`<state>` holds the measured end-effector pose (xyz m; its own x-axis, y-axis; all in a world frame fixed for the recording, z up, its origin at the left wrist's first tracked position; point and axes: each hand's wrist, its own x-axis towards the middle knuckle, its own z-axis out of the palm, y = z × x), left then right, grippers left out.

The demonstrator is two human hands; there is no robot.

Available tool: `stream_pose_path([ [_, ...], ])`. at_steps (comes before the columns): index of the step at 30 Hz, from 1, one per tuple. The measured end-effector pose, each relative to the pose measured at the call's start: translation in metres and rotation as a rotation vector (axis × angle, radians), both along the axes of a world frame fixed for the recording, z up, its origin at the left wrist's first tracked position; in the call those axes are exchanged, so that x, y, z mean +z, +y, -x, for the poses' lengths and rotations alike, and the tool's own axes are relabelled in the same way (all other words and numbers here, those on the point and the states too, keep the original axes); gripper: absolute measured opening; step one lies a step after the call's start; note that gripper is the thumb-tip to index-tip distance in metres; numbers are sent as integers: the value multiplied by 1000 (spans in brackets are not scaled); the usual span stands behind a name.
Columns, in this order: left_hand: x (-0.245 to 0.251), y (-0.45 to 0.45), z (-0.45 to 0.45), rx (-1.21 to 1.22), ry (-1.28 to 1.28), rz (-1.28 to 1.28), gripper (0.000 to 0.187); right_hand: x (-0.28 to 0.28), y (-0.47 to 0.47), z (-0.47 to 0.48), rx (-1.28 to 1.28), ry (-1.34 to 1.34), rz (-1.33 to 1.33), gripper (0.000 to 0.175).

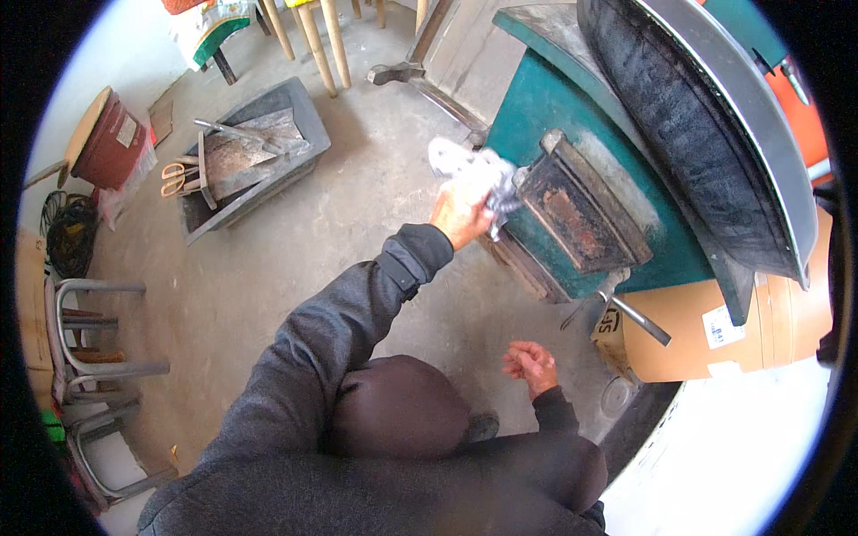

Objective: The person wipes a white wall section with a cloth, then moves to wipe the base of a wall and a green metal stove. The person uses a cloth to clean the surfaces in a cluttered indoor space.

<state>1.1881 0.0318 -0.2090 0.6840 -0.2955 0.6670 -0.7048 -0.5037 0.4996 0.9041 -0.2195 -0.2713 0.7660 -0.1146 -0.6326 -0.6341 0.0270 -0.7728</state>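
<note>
My left hand (462, 211) is shut on a crumpled white and grey cloth (506, 191), which lies against the left edge of a green stove (519, 110). Right beside the cloth is the stove's small cast-iron door (570, 218), worn and rusty in its middle, with a metal latch handle (637, 315) sticking out at its lower right. My right hand (531, 367) hangs above the floor near my right knee, below the stove, fingers loosely bent and nothing seen in it. The palm side of my left hand is hidden.
A grey plastic tub (244, 211) with a metal dustpan and tongs stands on the concrete floor to the left. A cardboard box (677, 348) is beside the stove at right. A large black pan (697, 127) overhangs the stove top. Metal-framed chairs (117, 368) line the left side.
</note>
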Motion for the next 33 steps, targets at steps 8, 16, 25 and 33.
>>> stream_pose_path([
  [8,63,-6,1,-44,166,673,48,6,-4,3,-8,-14,6,37],
  [16,111,11,-36,76,-181,193,45,-5,-11,15,-48,-14,-50,38],
  [25,-29,-17,16,-284,813,272,49,42,4,-44,125,-359,82,53],
  [33,5,-23,67,-486,1525,614,38,76,36,-98,225,-814,757,86],
])
